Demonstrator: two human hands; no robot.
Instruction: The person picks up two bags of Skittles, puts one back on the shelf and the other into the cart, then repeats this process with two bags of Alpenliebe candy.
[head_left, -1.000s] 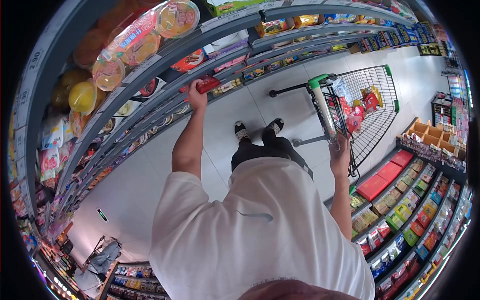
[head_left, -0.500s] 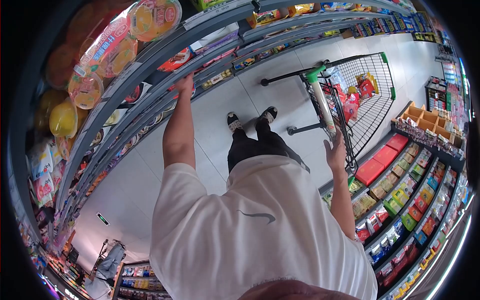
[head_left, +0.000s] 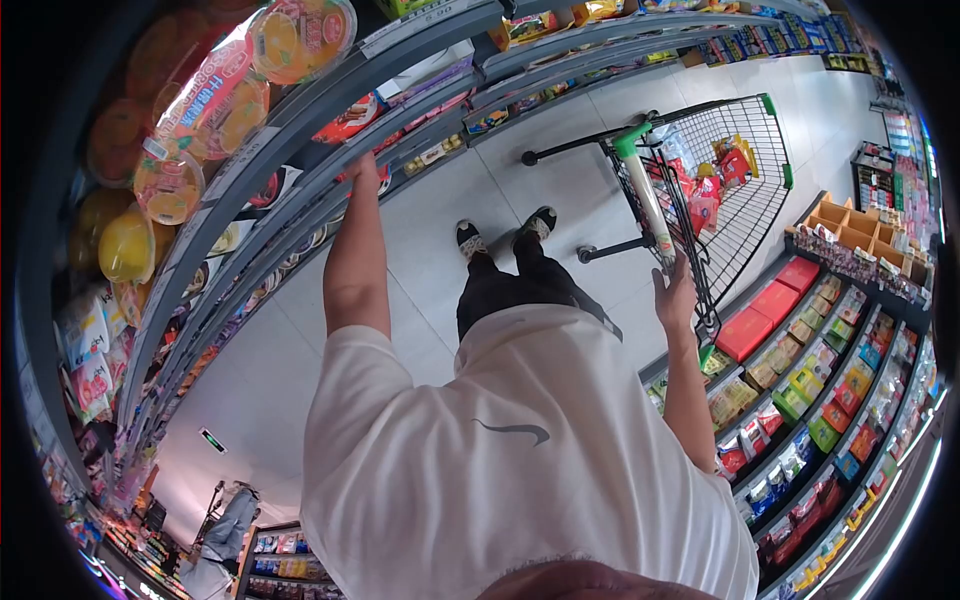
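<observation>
Cool, fairly even light brightens the floor tiles between the two hands, with soft shadows around the shoes, inward of the left hand's fingers. Those fingers are small in the view, partly hidden and hard to read beside the darker grey shelving. To their left, white glare streaks the jelly-cup pack; well behind them the floor turns pinkish. Far right of the right hand's fingers, light strips glare white. Fisheye distortion bows the shelving, and the corners fall to black.
</observation>
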